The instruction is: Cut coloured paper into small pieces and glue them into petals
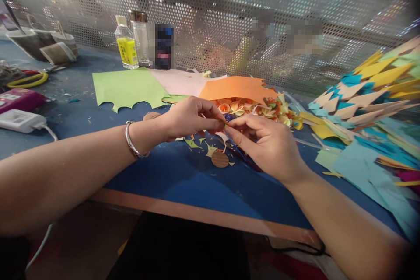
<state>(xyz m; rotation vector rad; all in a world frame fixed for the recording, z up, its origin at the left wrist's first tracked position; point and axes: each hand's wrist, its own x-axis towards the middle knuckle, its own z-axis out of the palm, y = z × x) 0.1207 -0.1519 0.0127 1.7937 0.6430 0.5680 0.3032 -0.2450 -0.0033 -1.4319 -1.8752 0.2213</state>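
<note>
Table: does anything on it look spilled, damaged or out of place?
Nothing spilled. Yellow scraps lie scattered on the table under the left hand and right hand, which pinch a paper piece. The green sheet has a scalloped lower edge, apparently cut.

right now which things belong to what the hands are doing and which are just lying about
In hand: left hand, right hand, paper bit pinched between them, paper flowers behind.
Lying about: scissors, bottle, jar, charger, green sheet.
</note>
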